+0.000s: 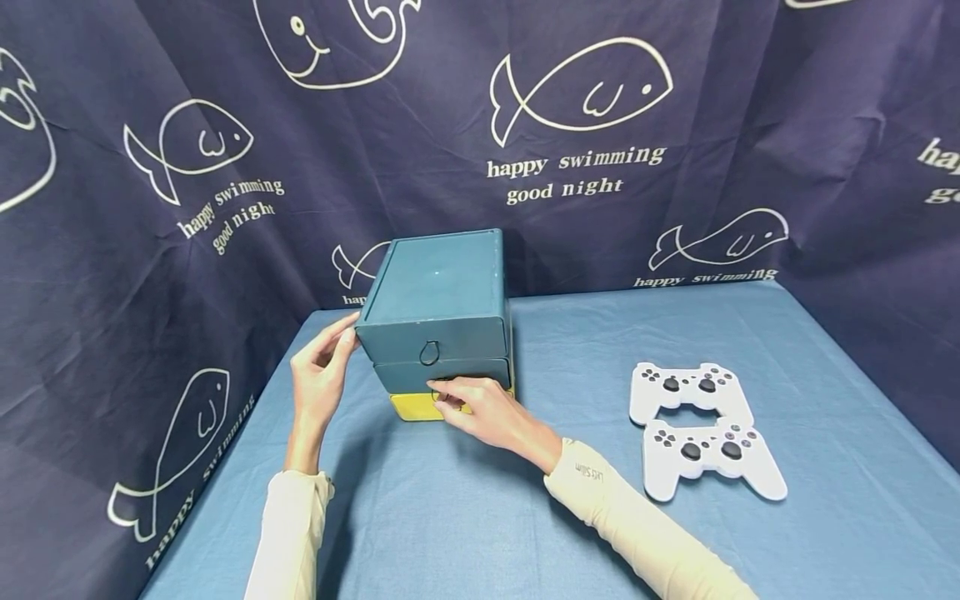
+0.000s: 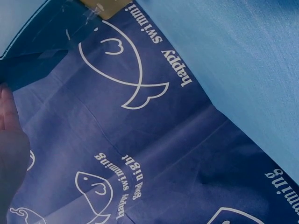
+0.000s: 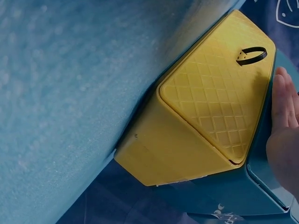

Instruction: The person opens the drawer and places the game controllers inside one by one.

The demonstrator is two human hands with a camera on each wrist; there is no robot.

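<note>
A stack of drawer boxes stands near the back of the table: a teal top box (image 1: 435,275), a teal middle drawer (image 1: 405,379) and a yellow bottom drawer (image 3: 210,93). My left hand (image 1: 322,375) touches the top box's left front corner, fingers fairly straight. My right hand (image 1: 483,408) is at the middle drawer's front, its fingers extended against the teal face in the right wrist view. It partly covers the yellow drawer in the head view. A black loop handle (image 1: 429,352) hangs on the top drawer; the yellow drawer's loop (image 3: 252,56) is free of the fingers.
Two white game controllers (image 1: 693,392) lie on the right of the blue cloth-covered table (image 1: 570,350), one in front of the other. A dark blue curtain (image 1: 450,167) with fish drawings hangs behind and to the sides.
</note>
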